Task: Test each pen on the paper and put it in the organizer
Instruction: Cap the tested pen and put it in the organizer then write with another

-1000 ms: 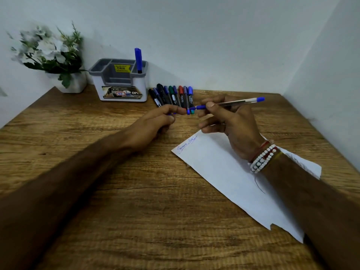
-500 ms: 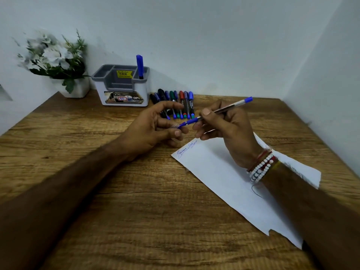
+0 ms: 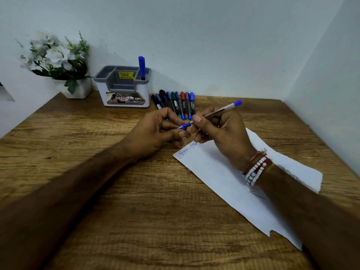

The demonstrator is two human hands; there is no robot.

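Observation:
My right hand (image 3: 220, 131) grips a clear ballpoint pen (image 3: 218, 112) with a blue end, slanted up to the right. My left hand (image 3: 155, 131) pinches the pen's blue cap (image 3: 184, 126) at its lower tip. Both hands hover just above the top corner of a white sheet of paper (image 3: 224, 178), which bears blue scribbles. A row of several coloured markers (image 3: 175, 103) lies on the desk behind my hands. The grey-and-white organizer (image 3: 124, 88) stands at the back with one blue pen (image 3: 141, 67) upright in its right slot.
A white pot of pale artificial flowers (image 3: 58, 63) stands in the back left corner beside the organizer. Walls close the wooden desk (image 3: 136, 211) at the back and on the right. The paper's near edge is torn.
Both hands have drawn back from the marker row toward the paper, and the pen's tip has tilted down. My left fingers have closed on the blue cap.

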